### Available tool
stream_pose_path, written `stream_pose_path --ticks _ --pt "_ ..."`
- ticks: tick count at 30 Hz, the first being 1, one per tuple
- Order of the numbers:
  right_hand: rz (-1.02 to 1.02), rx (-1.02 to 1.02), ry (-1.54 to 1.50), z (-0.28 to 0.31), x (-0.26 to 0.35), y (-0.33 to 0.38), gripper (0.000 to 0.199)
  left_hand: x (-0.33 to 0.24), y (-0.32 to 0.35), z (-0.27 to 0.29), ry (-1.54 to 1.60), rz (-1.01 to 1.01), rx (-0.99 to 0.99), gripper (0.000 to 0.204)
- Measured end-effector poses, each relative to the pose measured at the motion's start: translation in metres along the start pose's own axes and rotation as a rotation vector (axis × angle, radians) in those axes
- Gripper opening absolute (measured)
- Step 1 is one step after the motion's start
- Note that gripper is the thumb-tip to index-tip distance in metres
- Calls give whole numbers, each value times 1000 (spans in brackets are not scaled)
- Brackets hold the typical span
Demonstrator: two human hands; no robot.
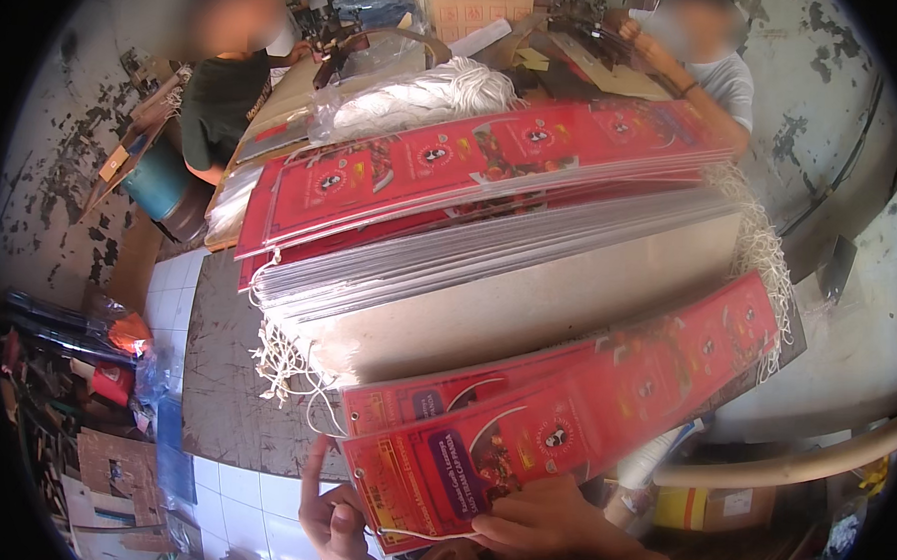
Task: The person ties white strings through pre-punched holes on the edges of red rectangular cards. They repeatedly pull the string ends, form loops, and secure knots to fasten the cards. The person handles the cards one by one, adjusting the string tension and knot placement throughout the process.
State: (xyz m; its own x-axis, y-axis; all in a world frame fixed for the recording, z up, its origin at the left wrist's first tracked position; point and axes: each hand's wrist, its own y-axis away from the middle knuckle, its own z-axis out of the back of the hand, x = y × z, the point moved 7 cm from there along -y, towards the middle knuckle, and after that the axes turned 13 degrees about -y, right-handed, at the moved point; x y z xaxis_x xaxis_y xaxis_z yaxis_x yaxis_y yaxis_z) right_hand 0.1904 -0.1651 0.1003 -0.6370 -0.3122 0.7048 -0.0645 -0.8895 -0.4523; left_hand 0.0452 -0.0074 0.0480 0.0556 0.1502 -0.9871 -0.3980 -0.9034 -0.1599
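Stack (pixel 490 252): red flat bags with white cords, centre frame on the table (pixel 223 410).
Held bags (pixel 563 415): long axis runs lower left to upper right.
Right hand (pixel 548 525): fingers flat, pinning their near end.
Left hand (pixel 333 520): forefinger raised beside the corner, gripping nothing visible.

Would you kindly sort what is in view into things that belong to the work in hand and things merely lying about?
In use:
- left hand and right hand on the red printed cards
- tall card stack
- white string loops

Lying about:
- white cord bundle
- teal stool
- cardboard box
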Motion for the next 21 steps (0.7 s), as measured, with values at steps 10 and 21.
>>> stream_pose_path --ticks 10,21 --pt "-96 52 -203 14 -12 28 12 14 19 -34 -46 174 140 44" --pt "-19 -693 -1170 78 -54 104 37 17 34 -40 -148 287 238 50"
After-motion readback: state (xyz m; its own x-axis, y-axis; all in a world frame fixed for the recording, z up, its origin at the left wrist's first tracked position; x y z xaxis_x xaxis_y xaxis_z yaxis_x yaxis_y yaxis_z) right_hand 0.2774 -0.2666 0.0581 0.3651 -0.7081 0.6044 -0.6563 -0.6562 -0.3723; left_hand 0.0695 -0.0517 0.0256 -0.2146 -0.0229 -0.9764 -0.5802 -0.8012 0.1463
